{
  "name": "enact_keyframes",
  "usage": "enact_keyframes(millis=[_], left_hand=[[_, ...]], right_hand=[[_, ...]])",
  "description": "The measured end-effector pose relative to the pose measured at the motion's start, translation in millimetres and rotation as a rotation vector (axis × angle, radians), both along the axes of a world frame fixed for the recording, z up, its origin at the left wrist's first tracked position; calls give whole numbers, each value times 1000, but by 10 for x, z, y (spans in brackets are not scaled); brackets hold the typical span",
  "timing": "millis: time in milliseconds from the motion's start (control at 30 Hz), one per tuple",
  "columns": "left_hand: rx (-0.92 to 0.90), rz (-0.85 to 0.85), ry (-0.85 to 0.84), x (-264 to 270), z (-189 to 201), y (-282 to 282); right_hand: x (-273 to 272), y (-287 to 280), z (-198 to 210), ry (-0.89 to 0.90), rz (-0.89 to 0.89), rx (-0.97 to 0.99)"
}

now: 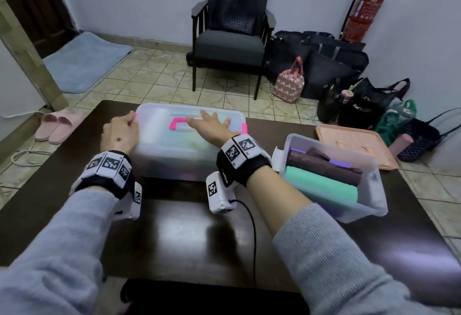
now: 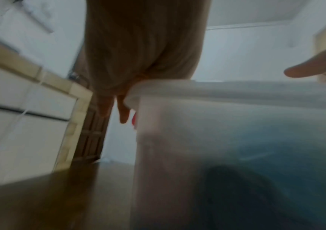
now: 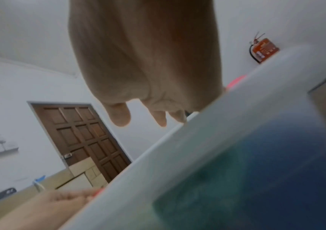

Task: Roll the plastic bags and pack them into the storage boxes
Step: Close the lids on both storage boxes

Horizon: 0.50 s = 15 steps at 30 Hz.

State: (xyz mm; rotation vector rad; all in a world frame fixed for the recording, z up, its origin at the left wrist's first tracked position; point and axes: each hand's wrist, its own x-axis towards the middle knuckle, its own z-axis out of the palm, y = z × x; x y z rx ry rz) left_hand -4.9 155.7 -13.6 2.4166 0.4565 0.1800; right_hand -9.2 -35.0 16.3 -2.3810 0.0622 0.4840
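Observation:
A translucent storage box with its lid on stands at the middle of the dark table; bluish bags show dimly through its walls. My left hand is at the lid's left end, fingers curled over the pink latch. My right hand lies flat on the lid with fingers spread, beside the pink handle. In the right wrist view the right hand hangs over the lid's edge. A second, open box to the right holds a teal roll and a maroon roll.
A peach tray lies at the table's back right corner. A black cable runs from my right wrist across the near table. On the floor beyond are an armchair, several bags and pink slippers.

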Motion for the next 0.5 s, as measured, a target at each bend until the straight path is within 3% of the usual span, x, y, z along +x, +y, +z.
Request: enact_keyframes(millis=[100,200,267,367,500], left_hand=[[302,-63,-75,-21,56,-259],[282,-272,-377,-233,83,-972],[186,-480,-482,-451,85,-1635],[75,-769,-303,-729,40,-2634],[202,-1060,-106,-949,-154,-3521]], right_hand=[[-49,-323,75,-74,-22,229],[-144,-824,181,-149,-122,369],[-227,-1252,274,-212,-209,406],[-363,-2021,423,-348,-396,371],[-577,-3050,409,-450,-690,83]])
